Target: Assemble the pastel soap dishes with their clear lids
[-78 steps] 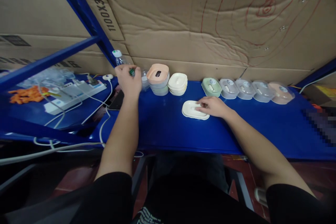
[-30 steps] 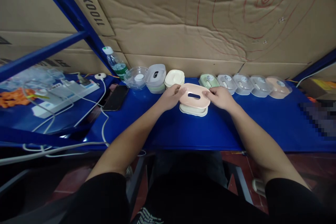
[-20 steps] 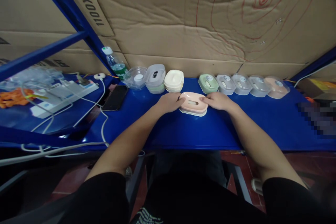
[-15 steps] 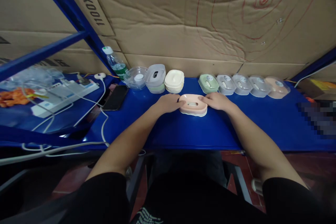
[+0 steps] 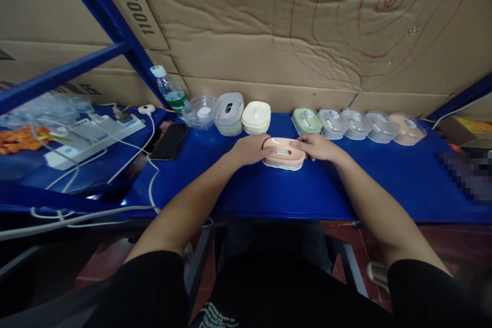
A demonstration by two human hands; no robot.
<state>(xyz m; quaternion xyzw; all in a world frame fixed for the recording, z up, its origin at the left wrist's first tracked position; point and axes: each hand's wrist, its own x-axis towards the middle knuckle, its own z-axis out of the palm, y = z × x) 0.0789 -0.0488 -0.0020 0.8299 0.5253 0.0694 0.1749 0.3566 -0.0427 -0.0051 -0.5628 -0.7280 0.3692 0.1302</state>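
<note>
In front of me on the blue table sits a pink plastic soap box (image 5: 283, 160), without a cover, its top tray pierced by a slot and a white rim showing beneath. My left hand (image 5: 251, 150) grips its left side, thumb on the top edge, the other fingers mostly hidden behind. At the right side my right hand (image 5: 318, 147) holds it with the thumb on the rim and the fingers curled past the edge. Just behind stand a stack of cream trays (image 5: 256, 116) and a stack of clear covers (image 5: 228, 111) on something pale green.
At the back right, a row of covered boxes begins with a green one (image 5: 306, 122) and ends with a pink one (image 5: 408, 129). A round clear tub (image 5: 200, 113), water bottle (image 5: 171, 93), phone (image 5: 169, 142) and power strip (image 5: 96, 141) with cables lie left. Cardboard (image 5: 238, 25) walls the back.
The pink tray has settled lower and more evenly onto its base. My right hand's fingers have shifted at the right edge, and the view has tilted slightly.
</note>
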